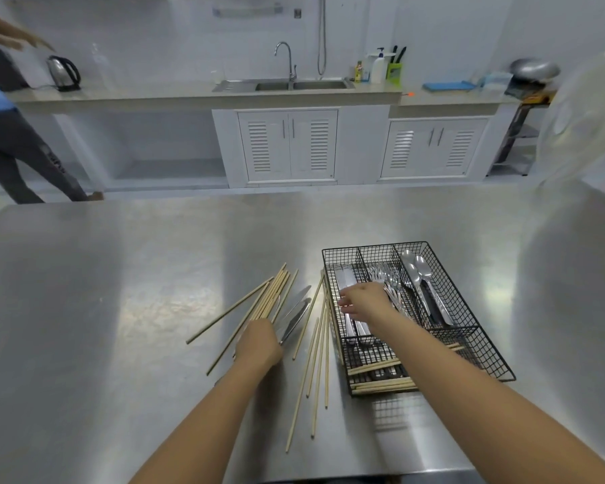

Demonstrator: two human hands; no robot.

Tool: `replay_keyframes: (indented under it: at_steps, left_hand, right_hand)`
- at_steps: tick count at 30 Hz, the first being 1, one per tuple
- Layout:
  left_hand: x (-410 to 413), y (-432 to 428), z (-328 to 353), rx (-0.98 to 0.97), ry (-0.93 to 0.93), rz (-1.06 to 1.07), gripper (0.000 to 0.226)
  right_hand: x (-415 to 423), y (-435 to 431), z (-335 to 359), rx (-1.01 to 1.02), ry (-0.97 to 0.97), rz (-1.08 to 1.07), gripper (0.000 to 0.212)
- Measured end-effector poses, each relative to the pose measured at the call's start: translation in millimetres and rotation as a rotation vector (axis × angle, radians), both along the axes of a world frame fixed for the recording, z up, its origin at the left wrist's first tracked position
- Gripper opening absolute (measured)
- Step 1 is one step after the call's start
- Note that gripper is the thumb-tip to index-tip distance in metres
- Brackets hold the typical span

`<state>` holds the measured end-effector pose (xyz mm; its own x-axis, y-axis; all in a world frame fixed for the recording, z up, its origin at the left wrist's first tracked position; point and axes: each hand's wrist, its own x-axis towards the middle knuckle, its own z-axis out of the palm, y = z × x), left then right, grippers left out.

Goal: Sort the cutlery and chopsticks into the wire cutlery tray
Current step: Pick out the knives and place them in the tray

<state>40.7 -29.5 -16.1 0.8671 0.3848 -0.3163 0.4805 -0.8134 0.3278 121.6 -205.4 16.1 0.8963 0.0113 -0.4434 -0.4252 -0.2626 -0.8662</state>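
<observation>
Most cutlery already lay in the tray (482,344); loose chopsticks (316,361) and knives (296,314) remained on the worktop (119,309). Left hand (259,342) gripped a chopstick bundle (271,295); right hand (364,302), fingers spread, hovered over the tray, apparently empty.

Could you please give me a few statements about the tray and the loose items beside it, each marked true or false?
1. The spoons lie in the rightmost long compartment of the wire tray. True.
2. All chopsticks are already in the tray. False: many loose chopsticks lie on the steel table.
3. The right hand is over the tray. True.
4. The left hand rests inside the tray. False: it is on the table, at the chopstick bundle and knives.
</observation>
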Motion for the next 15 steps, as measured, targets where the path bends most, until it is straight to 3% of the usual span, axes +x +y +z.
replay_keyframes:
  at_steps: [4, 11, 15]
  left_hand:
    - [0, -1, 2, -0.090, 0.048, -0.042, 0.035]
    - [-8, -16, -5, -0.001, 0.083, -0.134, 0.037]
    - [-5, -2, 6, -0.173, -0.005, -0.088, 0.035]
  right_hand:
    - [-12, 17, -2, 0.084, 0.015, 0.023, 0.019]
    - [-24, 32, -7, 0.203, 0.177, 0.030, 0.017]
    - [-31, 34, -15, 0.206, 0.211, 0.058, 0.021]
